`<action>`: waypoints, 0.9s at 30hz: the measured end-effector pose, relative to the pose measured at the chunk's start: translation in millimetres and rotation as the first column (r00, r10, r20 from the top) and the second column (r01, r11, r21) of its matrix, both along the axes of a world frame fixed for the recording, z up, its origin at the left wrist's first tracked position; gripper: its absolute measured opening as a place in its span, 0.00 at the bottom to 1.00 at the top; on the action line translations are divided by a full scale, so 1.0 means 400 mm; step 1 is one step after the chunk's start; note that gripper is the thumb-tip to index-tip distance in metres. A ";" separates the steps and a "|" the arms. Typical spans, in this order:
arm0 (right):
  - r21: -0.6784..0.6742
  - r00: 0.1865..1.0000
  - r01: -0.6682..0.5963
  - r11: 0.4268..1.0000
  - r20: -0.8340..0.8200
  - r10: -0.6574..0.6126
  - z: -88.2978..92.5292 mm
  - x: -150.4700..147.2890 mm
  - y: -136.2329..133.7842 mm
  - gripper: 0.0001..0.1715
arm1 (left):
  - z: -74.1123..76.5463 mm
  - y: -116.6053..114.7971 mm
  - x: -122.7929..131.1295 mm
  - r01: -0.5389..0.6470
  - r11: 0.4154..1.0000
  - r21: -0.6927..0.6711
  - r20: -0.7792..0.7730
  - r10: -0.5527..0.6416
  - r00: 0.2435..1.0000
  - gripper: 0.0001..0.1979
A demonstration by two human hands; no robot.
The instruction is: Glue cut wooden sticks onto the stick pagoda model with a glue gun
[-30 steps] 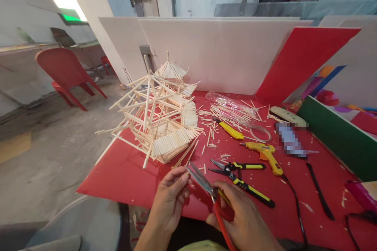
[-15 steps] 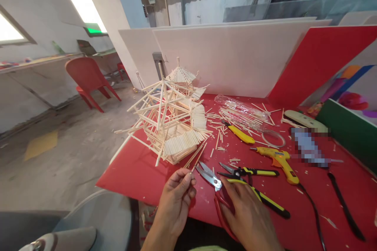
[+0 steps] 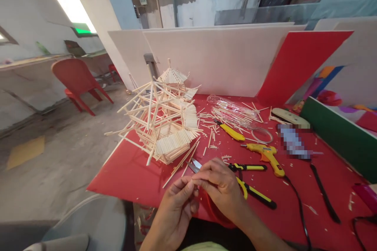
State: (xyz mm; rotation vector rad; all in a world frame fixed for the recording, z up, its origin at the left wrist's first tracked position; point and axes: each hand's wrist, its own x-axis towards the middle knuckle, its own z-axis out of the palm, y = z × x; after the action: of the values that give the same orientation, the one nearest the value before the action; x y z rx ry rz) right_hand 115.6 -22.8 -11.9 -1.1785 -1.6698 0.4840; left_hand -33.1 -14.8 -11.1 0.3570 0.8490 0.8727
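My left hand (image 3: 176,208) is closed in a pinch. A pale tip of a small wooden stick (image 3: 193,180) shows faintly at its fingertips. My right hand (image 3: 222,190) reaches across, thumb and forefinger pinched against the same spot; whatever lies between them is hidden. Under the right hand lie red-handled scissors (image 3: 193,165), blades pointing up and left, their handles mostly covered. Beyond the hands stands a pavilion-like model (image 3: 165,125) built of thin wooden sticks. Some loose long sticks (image 3: 179,164) lie beside its base.
On the red tabletop (image 3: 123,180) are a yellow glue gun (image 3: 269,157) with a black cord, yellow-black pliers (image 3: 250,167), a yellow utility knife (image 3: 231,131), a tape roll (image 3: 262,135) and bagged sticks (image 3: 232,110). White boards (image 3: 215,62) stand behind. A grey stool (image 3: 97,219) is at lower left.
My right hand has left the scissors' handles and moved left to meet my left fingertips. The scissors remain on the table under it. The view has shifted slightly right.
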 end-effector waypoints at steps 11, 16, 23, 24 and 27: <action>-0.152 0.992 -0.123 0.981 -0.031 0.120 -0.003 0.005 -0.007 0.12 | 0.009 -0.005 -0.029 0.163 0.980 0.113 -0.120 -0.149 0.982 0.14; -0.082 0.996 -0.076 0.994 0.035 0.079 0.014 0.001 -0.031 0.09 | 0.023 -0.006 -0.023 0.132 0.986 0.103 -0.159 -0.115 0.981 0.14; -0.075 0.680 0.672 0.736 0.455 -0.575 -0.026 0.263 -0.043 0.18 | 0.020 0.019 -0.031 -0.022 0.998 0.061 -0.169 0.032 0.985 0.15; -0.075 0.608 0.745 0.663 0.485 -0.629 -0.043 0.321 -0.047 0.20 | 0.021 0.024 -0.035 -0.044 0.996 0.083 -0.169 0.057 0.984 0.14; -0.130 0.505 0.838 0.530 0.552 -0.664 -0.096 0.462 -0.057 0.17 | 0.032 0.030 -0.054 -0.109 0.987 0.116 -0.150 0.126 0.981 0.13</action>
State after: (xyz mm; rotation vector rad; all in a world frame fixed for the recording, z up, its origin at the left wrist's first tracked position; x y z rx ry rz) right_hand 300.4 -45.4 -50.4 -2.3284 -1.1907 -0.0733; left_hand -54.6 -2.7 1.5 0.4784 0.9784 1.0122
